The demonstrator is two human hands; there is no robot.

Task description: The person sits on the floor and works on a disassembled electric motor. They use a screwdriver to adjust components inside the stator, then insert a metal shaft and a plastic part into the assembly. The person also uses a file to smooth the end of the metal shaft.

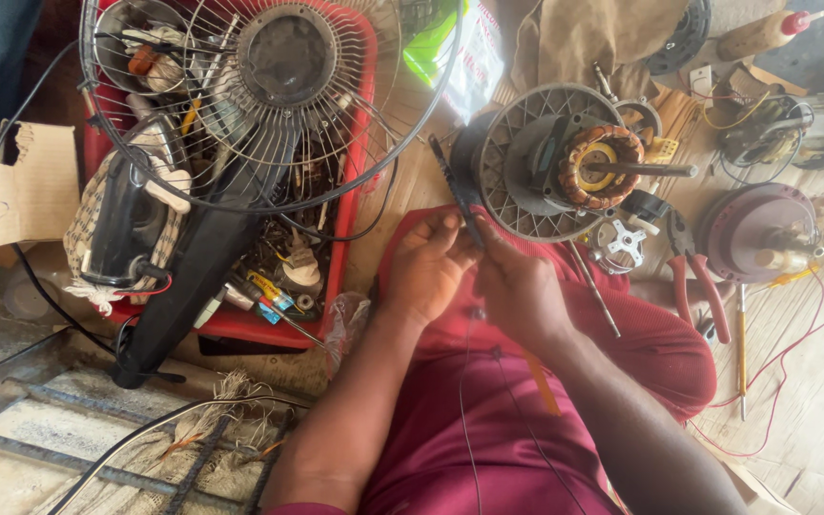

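Note:
My left hand and my right hand meet over my lap, above dark red trousers. Both pinch a thin dark cable or sleeve that runs up toward a fan motor. The motor shows its copper winding and a steel shaft, set in a round grey grille housing. Thin black wires hang down from my hands across the trousers. What lies between the fingertips is hidden.
A red crate at the left holds tools, screwdrivers and a wire fan guard. Red-handled pliers, a thin rod, a screwdriver, another motor part and red wires lie on the wooden boards at right.

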